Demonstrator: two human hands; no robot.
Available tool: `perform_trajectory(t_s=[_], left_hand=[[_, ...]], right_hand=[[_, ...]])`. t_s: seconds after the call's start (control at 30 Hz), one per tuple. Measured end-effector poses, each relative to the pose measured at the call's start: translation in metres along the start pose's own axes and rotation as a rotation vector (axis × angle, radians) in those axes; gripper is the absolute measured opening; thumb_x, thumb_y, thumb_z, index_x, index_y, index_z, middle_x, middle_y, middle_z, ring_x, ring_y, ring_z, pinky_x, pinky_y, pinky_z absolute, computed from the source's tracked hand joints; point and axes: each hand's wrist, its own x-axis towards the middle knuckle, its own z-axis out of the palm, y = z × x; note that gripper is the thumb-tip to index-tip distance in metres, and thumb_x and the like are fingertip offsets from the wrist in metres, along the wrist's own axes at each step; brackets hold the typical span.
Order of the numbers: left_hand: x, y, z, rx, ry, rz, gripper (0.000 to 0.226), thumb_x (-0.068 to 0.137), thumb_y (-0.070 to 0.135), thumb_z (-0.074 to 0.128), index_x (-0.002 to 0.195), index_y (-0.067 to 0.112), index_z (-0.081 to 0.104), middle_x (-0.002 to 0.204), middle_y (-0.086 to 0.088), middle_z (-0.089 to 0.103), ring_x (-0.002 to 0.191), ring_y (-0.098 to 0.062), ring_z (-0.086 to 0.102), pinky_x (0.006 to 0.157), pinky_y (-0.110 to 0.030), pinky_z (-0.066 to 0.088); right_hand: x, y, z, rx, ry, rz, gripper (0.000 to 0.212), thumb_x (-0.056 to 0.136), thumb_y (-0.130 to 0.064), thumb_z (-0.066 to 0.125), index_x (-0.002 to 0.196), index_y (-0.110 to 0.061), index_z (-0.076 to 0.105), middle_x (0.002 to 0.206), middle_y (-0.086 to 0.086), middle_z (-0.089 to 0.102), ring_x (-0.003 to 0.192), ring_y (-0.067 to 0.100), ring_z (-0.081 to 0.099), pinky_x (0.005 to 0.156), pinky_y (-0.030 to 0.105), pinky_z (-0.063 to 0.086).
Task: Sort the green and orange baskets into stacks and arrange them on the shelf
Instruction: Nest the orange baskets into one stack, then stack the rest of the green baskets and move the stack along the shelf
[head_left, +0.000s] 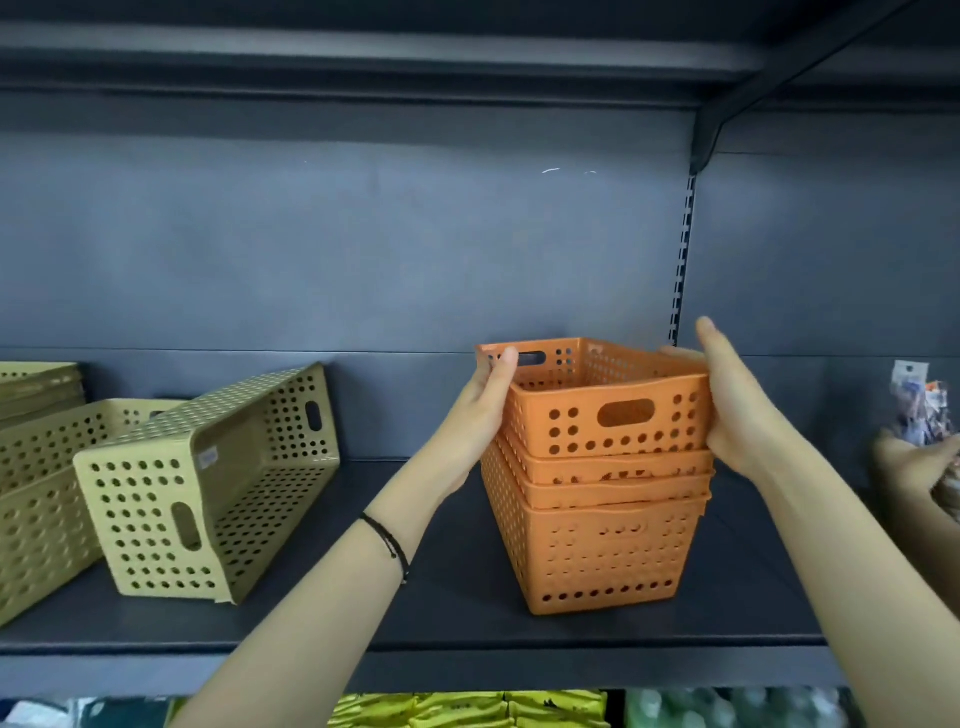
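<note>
Stack of orange perforated plastic baskets (597, 519) sits right of centre on the dark grey metal shelf (447, 597), near its front edge. Left hand (480, 410) and right hand (737, 410) grip the top basket's sides. Bare shelf between stack and tipped olive-green perforated basket (208, 483) at left. Another person's hand (914, 462) with packets at far right.

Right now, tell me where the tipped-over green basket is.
In the head view the tipped green basket lies on its side on the shelf, left of the orange stack, leaning against another green basket.
</note>
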Motion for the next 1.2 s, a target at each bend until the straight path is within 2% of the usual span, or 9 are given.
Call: perform_trajectory(t_s=[0.13, 0.3, 0.4, 0.53, 0.63, 0.8, 0.93, 1.07, 1.2], left_hand=[[-0.004, -0.002, -0.009, 0.03, 0.033, -0.039, 0.059, 0.095, 0.062, 0.029, 0.133, 0.025, 0.055, 0.125, 0.006, 0.067, 0.116, -0.001, 0.059, 0.08, -0.009, 0.043], [-0.017, -0.011, -0.021, -0.002, 0.122, -0.124, 0.053, 0.099, 0.05, 0.035, 0.128, 0.012, 0.058, 0.11, -0.008, 0.071, 0.109, -0.02, 0.063, 0.103, -0.036, 0.039], [-0.03, -0.013, -0.025, -0.095, 0.134, -0.11, 0.044, 0.101, 0.044, 0.035, 0.108, 0.012, 0.064, 0.072, 0.008, 0.068, 0.079, -0.013, 0.061, 0.087, -0.034, 0.043], [-0.039, -0.009, -0.036, -0.083, 0.152, -0.111, 0.031, 0.102, 0.037, 0.04, 0.118, 0.023, 0.062, 0.1, 0.005, 0.071, 0.105, -0.02, 0.063, 0.096, -0.034, 0.045], [-0.049, 0.003, -0.055, 0.198, 0.202, -0.046, 0.026, 0.099, 0.024, 0.048, 0.121, 0.023, 0.062, 0.121, 0.003, 0.066, 0.117, -0.014, 0.059, 0.105, -0.034, 0.043], [-0.088, 0.032, -0.111, 1.171, 0.089, 0.226, 0.023, 0.093, 0.034, 0.05, 0.106, 0.028, 0.068, 0.105, 0.008, 0.07, 0.098, -0.015, 0.064, 0.083, -0.034, 0.051], [-0.12, 0.037, -0.18, 1.447, 0.053, 0.366, 0.036, 0.085, 0.043, 0.052, 0.107, 0.021, 0.07, 0.109, 0.0, 0.071, 0.107, -0.022, 0.063, 0.088, -0.035, 0.05], [-0.145, 0.036, -0.245, 1.571, -0.066, 0.127, 0.065, 0.073, 0.07, 0.054, 0.131, 0.041, 0.05, 0.153, 0.001, 0.038, 0.139, -0.022, 0.036, 0.11, -0.046, 0.032], [-0.151, 0.03, -0.279, 1.415, -0.161, 0.035, 0.054, 0.073, 0.05, 0.073, 0.113, 0.04, 0.038, 0.122, 0.008, 0.055, 0.086, -0.01, 0.058, 0.075, -0.035, 0.051]], right_hand=[[-0.012, 0.003, 0.006, -0.3, -0.051, -0.063, 0.05, 0.097, -0.062, 0.012, 0.106, -0.04, 0.057, 0.096, -0.011, 0.064, 0.097, 0.013, 0.053, 0.088, 0.031, 0.031], [-0.017, 0.026, 0.02, -0.369, -0.137, -0.066, 0.045, 0.099, -0.057, 0.012, 0.099, -0.048, 0.055, 0.1, -0.018, 0.059, 0.098, 0.001, 0.053, 0.098, 0.03, 0.023], [-0.015, 0.032, 0.028, -0.345, -0.109, -0.072, 0.055, 0.098, -0.06, 0.012, 0.132, -0.039, 0.05, 0.123, -0.006, 0.059, 0.125, 0.015, 0.049, 0.107, 0.037, 0.024], [-0.011, 0.038, 0.036, -0.523, 0.068, -0.161, 0.059, 0.099, -0.057, 0.02, 0.126, -0.022, 0.06, 0.128, 0.009, 0.06, 0.116, 0.025, 0.053, 0.096, 0.04, 0.035], [-0.018, 0.043, 0.047, -0.744, 0.296, -0.674, 0.033, 0.1, -0.024, 0.04, 0.116, -0.011, 0.066, 0.122, 0.008, 0.066, 0.111, 0.026, 0.057, 0.09, 0.031, 0.04], [-0.046, 0.039, 0.112, -0.807, -0.006, -1.201, 0.03, 0.093, -0.015, 0.047, 0.111, -0.011, 0.071, 0.118, 0.002, 0.069, 0.119, 0.019, 0.058, 0.106, 0.032, 0.04], [-0.079, 0.046, 0.185, -0.8, -0.309, -1.058, 0.03, 0.094, -0.026, 0.05, 0.119, -0.025, 0.066, 0.121, -0.009, 0.066, 0.113, 0.007, 0.057, 0.093, 0.029, 0.049], [-0.09, 0.07, 0.249, -0.904, -0.52, -0.795, 0.042, 0.096, -0.042, 0.051, 0.137, -0.033, 0.05, 0.139, -0.014, 0.054, 0.127, 0.006, 0.048, 0.101, 0.03, 0.044], [-0.094, 0.1, 0.294, -0.868, -0.578, -0.667, 0.045, 0.092, -0.045, 0.057, 0.136, -0.034, 0.05, 0.137, -0.013, 0.056, 0.123, 0.008, 0.052, 0.096, 0.033, 0.047]])
